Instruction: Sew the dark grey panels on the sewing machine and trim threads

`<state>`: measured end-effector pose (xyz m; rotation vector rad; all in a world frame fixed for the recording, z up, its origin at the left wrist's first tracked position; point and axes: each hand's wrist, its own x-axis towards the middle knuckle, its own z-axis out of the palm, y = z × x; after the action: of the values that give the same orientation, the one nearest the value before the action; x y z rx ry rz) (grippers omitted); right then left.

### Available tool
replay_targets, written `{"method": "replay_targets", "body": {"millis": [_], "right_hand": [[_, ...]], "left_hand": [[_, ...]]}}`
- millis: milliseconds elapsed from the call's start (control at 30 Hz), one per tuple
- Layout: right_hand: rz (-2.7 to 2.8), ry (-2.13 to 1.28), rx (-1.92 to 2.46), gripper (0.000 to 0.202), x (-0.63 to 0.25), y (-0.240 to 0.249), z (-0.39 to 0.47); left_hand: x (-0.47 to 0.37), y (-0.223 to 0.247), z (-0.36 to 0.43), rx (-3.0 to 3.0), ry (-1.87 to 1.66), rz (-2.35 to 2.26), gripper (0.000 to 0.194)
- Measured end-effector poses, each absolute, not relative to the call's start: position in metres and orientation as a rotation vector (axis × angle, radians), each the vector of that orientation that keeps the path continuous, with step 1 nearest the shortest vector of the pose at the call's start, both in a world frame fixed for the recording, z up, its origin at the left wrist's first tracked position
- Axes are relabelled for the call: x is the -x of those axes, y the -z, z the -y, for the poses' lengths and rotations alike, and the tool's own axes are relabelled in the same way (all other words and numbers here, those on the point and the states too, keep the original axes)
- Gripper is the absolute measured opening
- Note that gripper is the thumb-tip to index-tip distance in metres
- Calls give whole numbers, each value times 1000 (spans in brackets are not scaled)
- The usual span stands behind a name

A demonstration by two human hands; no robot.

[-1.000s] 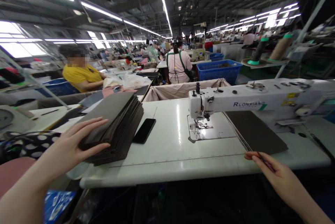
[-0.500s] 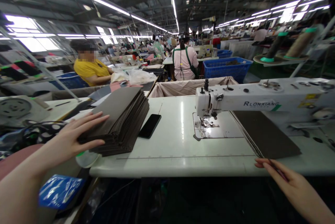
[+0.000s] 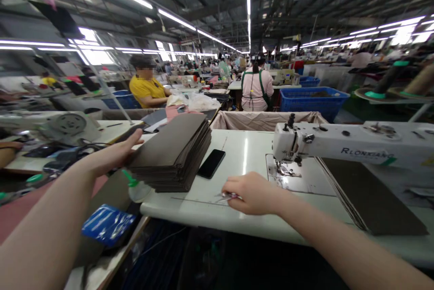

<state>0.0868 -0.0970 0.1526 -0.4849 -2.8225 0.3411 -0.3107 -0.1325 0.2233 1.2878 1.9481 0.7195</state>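
Observation:
A thick stack of dark grey-brown fabric panels (image 3: 172, 140) lies on the pale sewing table (image 3: 203, 211). My left hand (image 3: 120, 149) rests against the stack's left side, fingers extended and holding nothing. Over the table, right of the stack, my right hand (image 3: 249, 192) is closed around a small metal tool (image 3: 228, 197), perhaps thread snips. A black phone (image 3: 212, 163) lies between the stack and the sewing machine (image 3: 339, 140). Beneath the machine arm is a smaller pile of the same dark panels (image 3: 376, 195).
A clear bottle with a green tip (image 3: 137, 188) stands by the table's left corner, above a blue plastic packet (image 3: 108, 224). Beyond the table are a cloth-lined bin (image 3: 267, 120), a blue basket (image 3: 312, 100) and two seated people. Thread cones stand at the right.
My right hand has moved left from the smaller pile to near the stack, carrying the tool. My left hand has slid off the stack's top to its left side. The view has shifted left.

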Motion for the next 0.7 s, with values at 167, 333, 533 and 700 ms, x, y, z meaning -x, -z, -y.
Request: {"method": "replay_targets", "body": {"millis": [167, 333, 533, 700], "right_hand": [[3030, 73, 248, 25, 11, -184, 49], [3076, 148, 126, 28, 61, -190, 33], [3044, 189, 62, 29, 76, -186, 30], [3076, 218, 147, 29, 76, -186, 30]], "left_hand": [[307, -232, 135, -1127, -787, -1951, 93], [309, -226, 134, -1073, -787, -1897, 85], [306, -232, 140, -1090, -794, -1864, 79], [307, -234, 142, -1152, -786, -1893, 82]]}}
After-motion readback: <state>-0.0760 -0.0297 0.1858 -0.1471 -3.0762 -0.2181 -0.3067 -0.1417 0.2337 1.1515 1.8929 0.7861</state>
